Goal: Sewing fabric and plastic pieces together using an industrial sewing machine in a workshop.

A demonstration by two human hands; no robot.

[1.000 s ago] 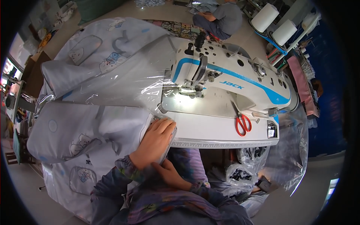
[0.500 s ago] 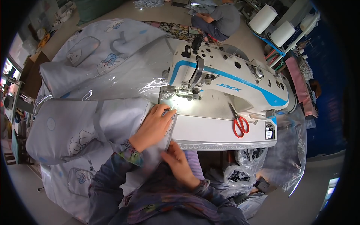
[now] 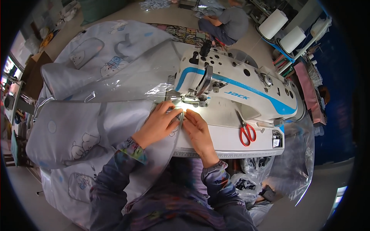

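A grey fabric point(image 3: 127, 119) printed with cartoon animals spreads over the left side of the sewing table, its dark-bound edge running up to the lit needle area. Just in front of the presser foot of the white and blue sewing machine point(image 3: 239, 86), my left hand point(image 3: 158, 122) is closed on the fabric near that edge, fingers bent. My right hand point(image 3: 199, 134) faces it from the other side, thumb and fingers pinching the same edge. The fingertips of both hands nearly meet, and they partly hide the edge between them.
Red-handled scissors point(image 3: 246, 133) lie on the table right of my right hand. Clear plastic sheeting point(image 3: 295, 161) hangs off the right end. White thread cones point(image 3: 273, 24) stand at the back right. Beyond the machine a person point(image 3: 231, 23) sits low, near the floor.
My right hand has risen from below the table's front edge to the fabric edge by the presser foot. My left hand stays nearly in place.
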